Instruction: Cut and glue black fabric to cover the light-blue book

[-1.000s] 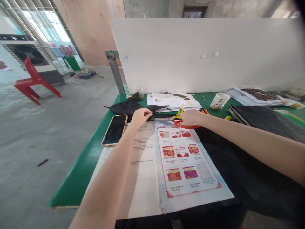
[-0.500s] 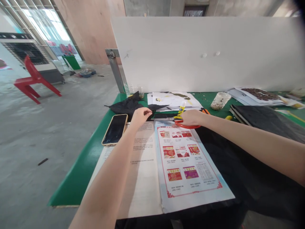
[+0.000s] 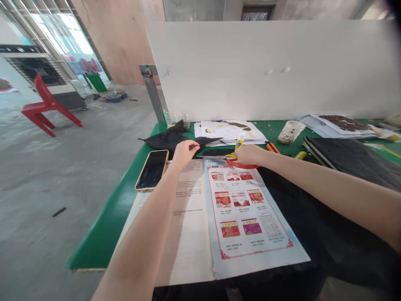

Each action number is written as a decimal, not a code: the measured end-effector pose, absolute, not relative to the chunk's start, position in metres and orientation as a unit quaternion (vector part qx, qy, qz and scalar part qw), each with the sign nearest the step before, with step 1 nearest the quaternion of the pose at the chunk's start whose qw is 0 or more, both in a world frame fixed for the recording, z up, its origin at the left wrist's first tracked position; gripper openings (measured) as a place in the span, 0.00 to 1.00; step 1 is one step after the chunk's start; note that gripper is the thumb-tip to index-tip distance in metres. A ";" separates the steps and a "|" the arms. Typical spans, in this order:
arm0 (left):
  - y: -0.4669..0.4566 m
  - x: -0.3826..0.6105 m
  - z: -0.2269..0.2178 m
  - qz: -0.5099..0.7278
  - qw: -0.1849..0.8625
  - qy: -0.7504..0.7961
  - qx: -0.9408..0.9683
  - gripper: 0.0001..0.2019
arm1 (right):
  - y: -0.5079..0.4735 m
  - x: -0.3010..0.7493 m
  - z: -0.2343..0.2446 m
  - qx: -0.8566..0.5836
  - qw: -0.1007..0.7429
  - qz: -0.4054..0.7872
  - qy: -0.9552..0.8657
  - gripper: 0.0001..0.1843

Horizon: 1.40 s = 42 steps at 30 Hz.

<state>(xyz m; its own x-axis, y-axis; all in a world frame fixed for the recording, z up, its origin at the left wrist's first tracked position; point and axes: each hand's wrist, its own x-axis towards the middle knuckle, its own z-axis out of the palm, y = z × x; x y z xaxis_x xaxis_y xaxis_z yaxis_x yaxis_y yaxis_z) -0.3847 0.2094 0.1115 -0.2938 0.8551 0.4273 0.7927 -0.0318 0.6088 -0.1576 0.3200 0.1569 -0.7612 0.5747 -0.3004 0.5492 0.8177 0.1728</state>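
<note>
My right hand [image 3: 249,155] grips a pair of scissors [image 3: 241,164] with red and yellow handles, the blades pointing left across the top of the open book [image 3: 191,234]. My left hand [image 3: 187,151] is closed in a pinch on the edge of a thin black sheet [image 3: 169,137], close to the blade tips. The sheet lies crumpled behind that hand; whether it is cloth or plastic I cannot tell. Just beyond the scissors is a yellow glue stick [image 3: 239,140]. A phone [image 3: 152,170] lies left of my left hand, overlapping the book's corner.
Papers with dried bits [image 3: 230,130] lie at the back of the green table [image 3: 103,238], against a white panel [image 3: 266,54]. On the right are a clear plastic cup [image 3: 290,132], orange pens [image 3: 272,147] and a dark folder [image 3: 351,163]. A red chair [image 3: 46,104] stands on the floor.
My right hand and the scissors have shifted slightly left, nearer my left hand. The left hand keeps its pinch almost in place. The whole view has moved very slightly.
</note>
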 end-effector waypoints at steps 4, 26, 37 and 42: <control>0.210 -0.387 0.111 0.407 0.041 0.702 0.582 0.07 | 0.320 -0.157 0.159 0.304 0.171 0.039 0.936 0.31; 0.208 -0.387 0.110 0.437 0.037 0.721 0.537 0.07 | 0.326 -0.145 0.150 0.316 0.150 0.027 0.937 0.31; 0.212 -0.388 0.102 0.457 0.091 0.689 0.555 0.08 | 0.327 -0.138 0.162 0.326 0.191 0.018 0.926 0.30; 0.211 -0.386 0.105 0.456 0.090 0.685 0.561 0.09 | 0.321 -0.145 0.163 0.323 0.189 0.001 0.927 0.32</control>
<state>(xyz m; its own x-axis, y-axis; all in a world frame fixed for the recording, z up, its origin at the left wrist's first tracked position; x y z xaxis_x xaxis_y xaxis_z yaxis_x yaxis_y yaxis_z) -0.3864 0.2108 0.1048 -0.3535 0.8514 0.3875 0.6865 -0.0453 0.7257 -0.1449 0.3211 0.1627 -0.7201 0.5995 -0.3494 0.5987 0.7913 0.1239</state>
